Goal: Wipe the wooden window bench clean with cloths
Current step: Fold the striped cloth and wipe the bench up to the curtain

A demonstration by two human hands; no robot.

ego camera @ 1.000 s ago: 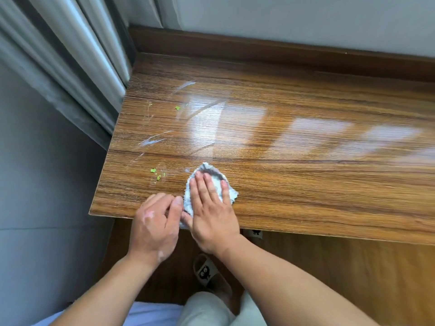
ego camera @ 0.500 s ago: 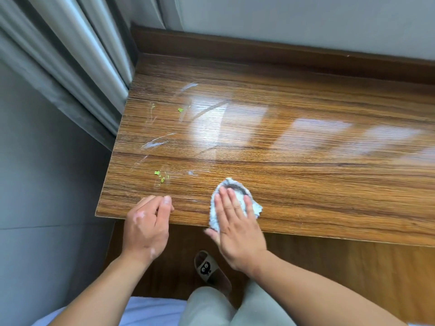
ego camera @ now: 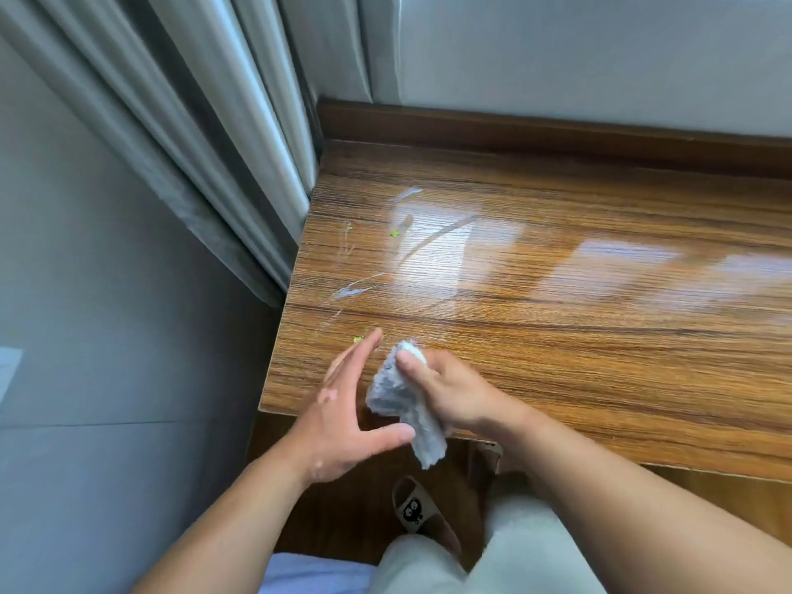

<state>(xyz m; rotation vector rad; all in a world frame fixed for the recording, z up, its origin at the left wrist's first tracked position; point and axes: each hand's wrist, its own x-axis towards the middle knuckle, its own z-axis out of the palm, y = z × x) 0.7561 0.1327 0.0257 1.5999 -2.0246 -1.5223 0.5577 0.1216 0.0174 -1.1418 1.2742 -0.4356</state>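
We see the wooden counter (ego camera: 557,336) from above, with its left end against a grey curtain (ego camera: 193,143) and a dark wooden rail (ego camera: 557,135) running along its far side under the window wall. The cloth (ego camera: 403,400), pale grey-white and bunched up, is at the front left corner of the counter. Its upper part sits over the wood and its lower end hangs down past the front edge. We cannot tell whether it touches the surface. The right hand (ego camera: 454,392) grips the cloth, with the fingers curled round the bunch and the thumb pressed on its top. The left hand (ego camera: 343,418) is just beside it on the left. Its fingers are straight and together, pointing toward the window, and its thumb is spread wide. It holds nothing, though the thumb tip reaches the hanging end of the cloth. Green crumbs (ego camera: 394,233) lie on the left part of the counter, one further back in the glare and one just past the left fingertips. White smears (ego camera: 355,289) cross the wood between them. Bright window reflections lie across the middle of the surface. Below the front edge, a slipper (ego camera: 413,508) with a dark cartoon face rests on the wooden floor (ego camera: 343,508), next to the person's pale trouser legs.
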